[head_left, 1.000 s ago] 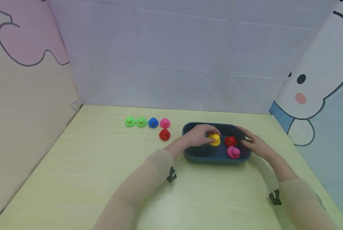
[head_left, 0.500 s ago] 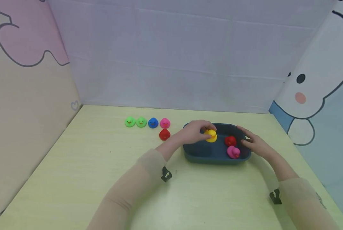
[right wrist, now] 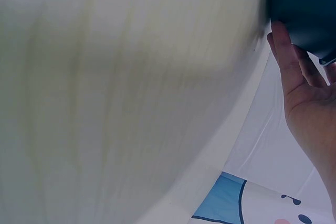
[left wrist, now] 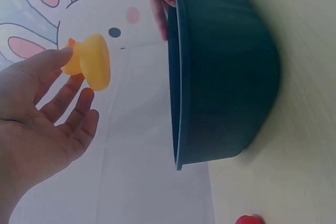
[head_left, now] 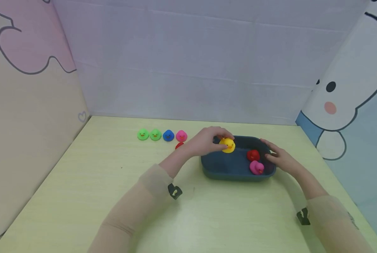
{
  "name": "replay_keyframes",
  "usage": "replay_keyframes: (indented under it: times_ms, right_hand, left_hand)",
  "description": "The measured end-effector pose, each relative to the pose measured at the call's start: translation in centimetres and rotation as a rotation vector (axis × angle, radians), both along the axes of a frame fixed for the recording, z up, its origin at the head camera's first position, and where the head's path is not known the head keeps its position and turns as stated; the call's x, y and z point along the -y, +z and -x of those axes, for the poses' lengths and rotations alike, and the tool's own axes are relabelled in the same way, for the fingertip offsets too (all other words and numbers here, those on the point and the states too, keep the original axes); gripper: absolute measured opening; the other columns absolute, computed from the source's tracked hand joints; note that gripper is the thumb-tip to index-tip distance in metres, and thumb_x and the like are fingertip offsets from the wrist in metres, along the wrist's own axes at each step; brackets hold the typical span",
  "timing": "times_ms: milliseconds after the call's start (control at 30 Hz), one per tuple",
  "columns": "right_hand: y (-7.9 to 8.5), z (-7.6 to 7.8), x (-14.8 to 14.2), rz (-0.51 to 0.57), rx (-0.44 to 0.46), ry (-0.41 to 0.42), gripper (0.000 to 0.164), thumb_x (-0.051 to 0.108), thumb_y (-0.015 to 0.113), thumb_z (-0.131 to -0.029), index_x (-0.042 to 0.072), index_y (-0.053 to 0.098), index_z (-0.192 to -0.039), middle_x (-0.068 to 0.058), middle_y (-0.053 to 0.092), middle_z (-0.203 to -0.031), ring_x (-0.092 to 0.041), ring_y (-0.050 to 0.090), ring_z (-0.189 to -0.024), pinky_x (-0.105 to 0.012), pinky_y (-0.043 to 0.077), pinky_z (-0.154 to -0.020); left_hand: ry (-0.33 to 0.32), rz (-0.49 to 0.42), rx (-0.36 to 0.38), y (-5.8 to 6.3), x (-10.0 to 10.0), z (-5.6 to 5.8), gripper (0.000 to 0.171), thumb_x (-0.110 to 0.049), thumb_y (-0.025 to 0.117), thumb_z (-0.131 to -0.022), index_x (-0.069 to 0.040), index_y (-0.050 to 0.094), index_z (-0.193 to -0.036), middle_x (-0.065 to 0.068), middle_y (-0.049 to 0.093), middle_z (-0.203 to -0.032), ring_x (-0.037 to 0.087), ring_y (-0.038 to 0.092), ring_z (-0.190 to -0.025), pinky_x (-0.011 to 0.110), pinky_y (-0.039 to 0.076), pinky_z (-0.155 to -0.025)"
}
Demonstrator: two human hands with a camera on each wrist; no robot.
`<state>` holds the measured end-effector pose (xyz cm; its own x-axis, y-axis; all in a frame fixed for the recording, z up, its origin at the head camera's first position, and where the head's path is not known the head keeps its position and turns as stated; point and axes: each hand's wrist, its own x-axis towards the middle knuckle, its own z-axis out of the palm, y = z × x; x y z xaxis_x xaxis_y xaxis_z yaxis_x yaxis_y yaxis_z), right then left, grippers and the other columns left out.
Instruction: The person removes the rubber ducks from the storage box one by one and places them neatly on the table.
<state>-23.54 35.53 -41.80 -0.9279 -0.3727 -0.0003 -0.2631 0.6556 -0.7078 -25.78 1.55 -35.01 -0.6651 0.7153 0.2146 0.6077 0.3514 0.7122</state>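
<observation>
A yellow rubber duck [head_left: 228, 145] is pinched between the thumb and fingers of my left hand [head_left: 207, 141]. In the left wrist view the duck [left wrist: 92, 61] hangs at the fingertips, above the rim of the dark blue-green basin [left wrist: 226, 72]. My right hand [head_left: 282, 160] holds the right end of the basin [head_left: 239, 177], its thumb over the rim; in the right wrist view fingers [right wrist: 287, 59] lie against the outer wall. Inside the basin, at the right, a red duck [head_left: 253, 155] sits beside a pink duck [head_left: 256, 167].
Left of the basin, two green ducks [head_left: 149, 134], a blue duck [head_left: 168, 135] and a pink duck [head_left: 181, 135] stand in a row on the pale table [head_left: 90, 196]. A red duck [head_left: 179, 145] in front of the pink one is partly hidden by my left forearm.
My left hand has lifted the yellow duck from the basin's inside and carried it up and to the left. The right hand and the basin have stayed in place.
</observation>
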Motion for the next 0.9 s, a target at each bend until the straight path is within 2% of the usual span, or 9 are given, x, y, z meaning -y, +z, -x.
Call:
replay_keyframes:
  times_ms: [367,667,900]
  right_hand:
    - [0.1,-0.2,0.1,0.006,-0.003,0.0,0.059,0.007,0.048,-0.097,0.003,0.019,-0.149,-0.03,0.019,-0.15,-0.058,0.025,-0.13,-0.062,0.031,-0.099]
    - [0.0,-0.1,0.0,0.001,-0.009,0.001,0.06,0.008,0.048,-0.097,0.002,0.019,-0.149,-0.03,0.019,-0.15,-0.058,0.024,-0.13,-0.062,0.03,-0.099]
    - [0.0,-0.2,0.1,-0.005,0.001,-0.004,0.06,0.009,0.048,-0.097,0.003,0.018,-0.149,-0.03,0.017,-0.151,-0.059,0.023,-0.13,-0.062,0.031,-0.099]
  left_hand:
    - [0.039,-0.074,-0.025,1.8,3.2,-0.8,0.031,-0.02,0.068,-0.087,-0.021,0.064,-0.117,-0.011,0.061,-0.113,0.008,0.052,-0.1,0.03,0.045,-0.082]
    - [0.056,-0.128,-0.113,2.2,5.9,-0.8,0.031,-0.024,0.07,-0.085,-0.024,0.064,-0.116,-0.014,0.061,-0.112,0.005,0.05,-0.104,0.032,0.044,-0.085]
    - [0.066,-0.155,-0.098,2.1,7.8,-0.8,0.031,-0.021,0.07,-0.085,-0.024,0.064,-0.115,-0.012,0.059,-0.113,0.009,0.048,-0.107,0.035,0.045,-0.087]
